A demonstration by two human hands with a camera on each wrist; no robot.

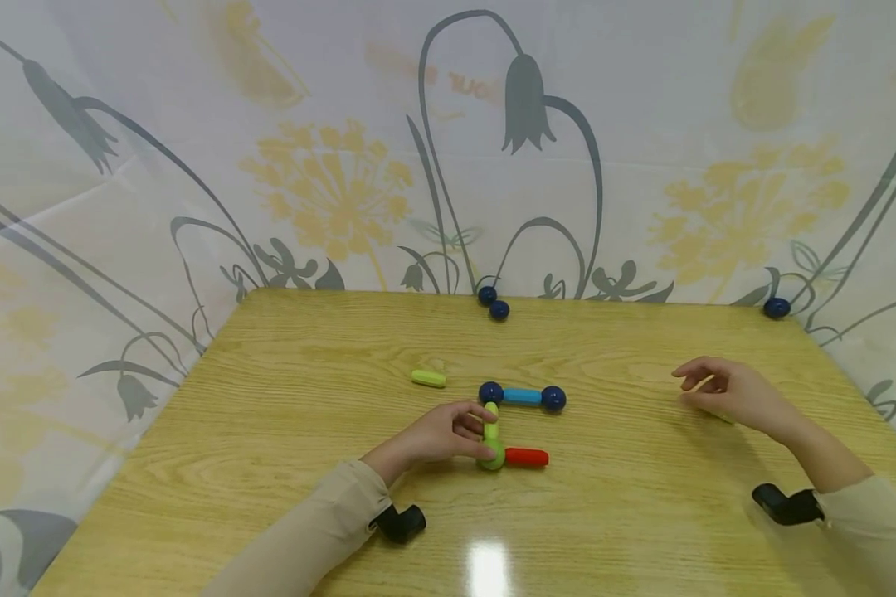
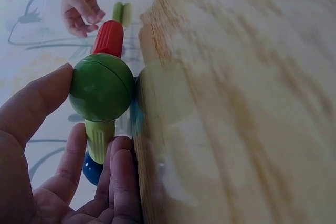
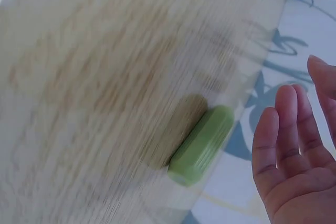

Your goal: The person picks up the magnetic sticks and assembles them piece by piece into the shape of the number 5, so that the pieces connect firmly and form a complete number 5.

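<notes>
A joined ball-and-rod toy lies on the table: a green ball (image 1: 493, 455), a red rod (image 1: 527, 458), a yellow-green rod (image 1: 491, 421), and a light blue rod (image 1: 523, 397) between two dark blue balls (image 1: 553, 399). My left hand (image 1: 445, 433) holds it, thumb against the green ball and fingers about the yellow-green rod; the left wrist view shows this grip. Farther right, my right hand (image 1: 742, 400) hovers with relaxed fingers and nothing in them. Close to it a loose green rod (image 3: 202, 145) lies on the tabletop, mostly hidden by that hand in the head view.
Another yellow-green rod (image 1: 429, 378) lies beyond my left hand. Two dark blue balls (image 1: 499, 310) sit at the table's back edge, and one more dark blue ball (image 1: 776, 308) is at the back right corner. A flower-patterned curtain (image 1: 328, 166) borders the wooden table (image 1: 284, 365).
</notes>
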